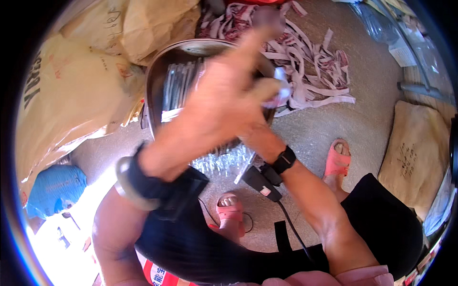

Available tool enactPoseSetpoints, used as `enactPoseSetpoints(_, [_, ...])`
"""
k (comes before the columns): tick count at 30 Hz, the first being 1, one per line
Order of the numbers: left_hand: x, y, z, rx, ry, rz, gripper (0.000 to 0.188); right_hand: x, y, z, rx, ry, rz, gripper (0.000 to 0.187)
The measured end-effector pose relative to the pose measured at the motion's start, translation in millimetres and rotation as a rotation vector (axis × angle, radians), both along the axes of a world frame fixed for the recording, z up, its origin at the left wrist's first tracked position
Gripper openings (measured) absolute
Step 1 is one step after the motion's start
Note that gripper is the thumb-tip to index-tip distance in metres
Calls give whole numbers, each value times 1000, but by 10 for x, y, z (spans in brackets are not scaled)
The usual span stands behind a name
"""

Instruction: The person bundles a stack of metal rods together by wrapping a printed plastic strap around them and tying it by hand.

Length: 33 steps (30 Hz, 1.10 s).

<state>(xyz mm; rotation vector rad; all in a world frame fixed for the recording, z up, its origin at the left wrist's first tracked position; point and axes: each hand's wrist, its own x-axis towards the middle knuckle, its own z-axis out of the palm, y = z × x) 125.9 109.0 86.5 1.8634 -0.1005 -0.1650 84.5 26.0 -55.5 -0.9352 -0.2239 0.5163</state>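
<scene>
My left hand (214, 100) is blurred by motion and stretches over a dark seat-like surface with a pale rim (151, 86). Its fingers are smeared, so their grip does not show. Crossing beneath it, my right hand (255, 128) is mostly hidden. A blurred white scrap (282, 90) lies by the fingers; which hand touches it I cannot tell. Left of the hands rests a bundle of thin clear tubes (179, 88) with a white band (171, 115) around it. More clear, glossy pieces (222, 161) show below my hands.
White and dark red fabric strips (305, 71) lie tangled on the floor. Large tan sacks (81, 90) fill the left, above a blue bag (57, 189). Another tan sack (412, 152) lies at right. A black box (261, 183) with a cable hangs near my right wrist.
</scene>
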Motion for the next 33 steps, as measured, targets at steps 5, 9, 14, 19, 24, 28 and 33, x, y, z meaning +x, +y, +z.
enactPoseSetpoints(5, [-249, 628, -124, 214, 280, -64, 60, 273, -95, 381, -358, 77, 164, 10])
enactPoseSetpoints(9, [-371, 675, -327, 562, -47, -253, 53, 259, -109, 357, -306, 43, 129, 10])
enactPoseSetpoints(14, [-456, 645, -349, 867, -166, -120, 11, 271, -133, 438, -288, 89, 120, 8])
enactPoseSetpoints(19, [-581, 663, -383, 832, -192, -80, 10, 276, -117, 385, -211, 146, 97, 11])
enactPoseSetpoints(24, [-594, 628, -364, 848, -207, -65, 3, 407, -62, 294, -575, -434, 79, 15])
enactPoseSetpoints(28, [-574, 622, -392, 810, -185, -54, 8, 469, -65, 215, -711, -529, 134, 22])
enactPoseSetpoints(33, [-589, 636, -322, 52, 684, 243, 7, 481, -312, 247, -759, -103, 85, 27])
